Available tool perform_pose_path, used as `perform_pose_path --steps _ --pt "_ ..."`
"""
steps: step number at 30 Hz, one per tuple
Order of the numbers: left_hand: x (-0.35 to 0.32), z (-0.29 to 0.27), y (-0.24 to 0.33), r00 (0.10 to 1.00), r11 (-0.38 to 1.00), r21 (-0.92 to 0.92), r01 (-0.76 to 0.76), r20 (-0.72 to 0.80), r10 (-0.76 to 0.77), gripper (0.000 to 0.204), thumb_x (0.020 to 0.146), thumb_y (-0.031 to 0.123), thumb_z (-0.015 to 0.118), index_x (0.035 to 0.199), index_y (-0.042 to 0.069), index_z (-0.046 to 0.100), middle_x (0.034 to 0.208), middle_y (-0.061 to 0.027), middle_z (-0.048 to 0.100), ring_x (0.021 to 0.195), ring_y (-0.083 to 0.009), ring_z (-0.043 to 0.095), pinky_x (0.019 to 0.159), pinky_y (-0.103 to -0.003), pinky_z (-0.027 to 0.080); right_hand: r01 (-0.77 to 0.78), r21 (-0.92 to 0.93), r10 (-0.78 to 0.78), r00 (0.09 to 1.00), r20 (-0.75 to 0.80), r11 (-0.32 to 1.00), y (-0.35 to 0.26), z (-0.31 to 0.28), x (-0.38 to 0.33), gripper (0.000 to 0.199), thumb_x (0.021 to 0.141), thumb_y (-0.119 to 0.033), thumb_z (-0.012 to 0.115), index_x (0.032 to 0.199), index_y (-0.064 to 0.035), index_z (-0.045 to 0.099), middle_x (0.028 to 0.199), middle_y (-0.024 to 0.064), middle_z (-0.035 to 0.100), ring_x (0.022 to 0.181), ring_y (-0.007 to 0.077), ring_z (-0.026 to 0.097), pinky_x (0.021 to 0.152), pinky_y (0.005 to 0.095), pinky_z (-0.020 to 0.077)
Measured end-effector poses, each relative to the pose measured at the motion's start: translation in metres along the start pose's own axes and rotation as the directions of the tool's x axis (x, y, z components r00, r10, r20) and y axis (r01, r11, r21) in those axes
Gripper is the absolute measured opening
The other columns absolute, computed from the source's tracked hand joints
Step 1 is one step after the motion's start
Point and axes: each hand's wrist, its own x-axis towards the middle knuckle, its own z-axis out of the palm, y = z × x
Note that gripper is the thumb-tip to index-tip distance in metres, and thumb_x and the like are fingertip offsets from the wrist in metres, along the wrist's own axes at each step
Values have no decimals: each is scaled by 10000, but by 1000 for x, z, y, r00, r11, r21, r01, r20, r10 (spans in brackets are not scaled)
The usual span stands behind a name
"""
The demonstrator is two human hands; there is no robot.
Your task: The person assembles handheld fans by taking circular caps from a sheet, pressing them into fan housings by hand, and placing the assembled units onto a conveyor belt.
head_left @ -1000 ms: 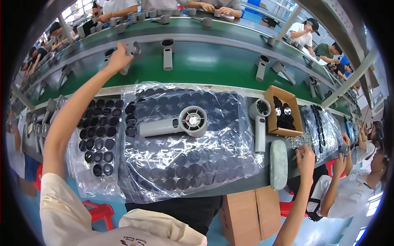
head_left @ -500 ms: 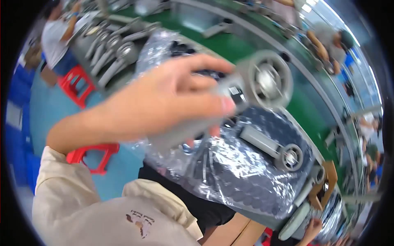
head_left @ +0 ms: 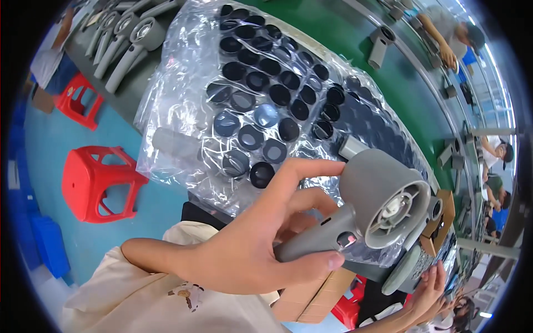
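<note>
My left hand (head_left: 250, 238) is wrapped round the grey handle of a handheld fan (head_left: 388, 202). The fan is tilted, with its round head up to the right and the grille side facing right. On the handle, close to my thumb, is a small dark window. Behind the fan lies a clear plastic bag (head_left: 191, 72) over rows of black round caps (head_left: 257, 81). Part of a second grey fan (head_left: 352, 147) shows on the bag, mostly hidden by the one I hold. My right hand is out of view.
Several grey fans (head_left: 145, 34) lie on the bench at upper left. A green conveyor belt (head_left: 333, 39) runs beyond the bag. Red stools (head_left: 78, 183) stand at left. At right are an open cardboard box (head_left: 447, 213) and a co-worker's hand (head_left: 430, 286).
My left hand has brought the fan down and to the right, turning its head more downward. The view has shifted, so more black caps show.
</note>
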Motion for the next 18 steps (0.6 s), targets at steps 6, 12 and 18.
perform_pose_path --steps 6,12,18 --pt "8 2 -14 994 989 106 107 -12 -106 806 824 -61 634 1435 85 129 1194 -136 508 1049 -170 554 864 -298 443 203 137 -241 890 387 970 -78 116 -58 220 717 -24 754 859 -2 587 882 125 556 692 147 526 578 237 469" --pt "-3 3 -25 998 995 81 60 -28 -58 794 828 -61 628 1431 80 131 1184 -137 503 1046 -169 551 870 -295 442 312 104 -326 847 419 944 -118 196 -87 264 567 15 806 752 -4 619 757 123 569 631 132 508 544 229 421" --pt "-11 -4 -26 996 994 86 -66 -58 71 804 815 -81 629 1429 69 131 1197 -145 493 1055 -181 547 881 -306 445 450 1 -359 711 605 893 -146 216 -97 120 767 68 657 879 59 614 831 145 554 649 139 518 568 220 415"
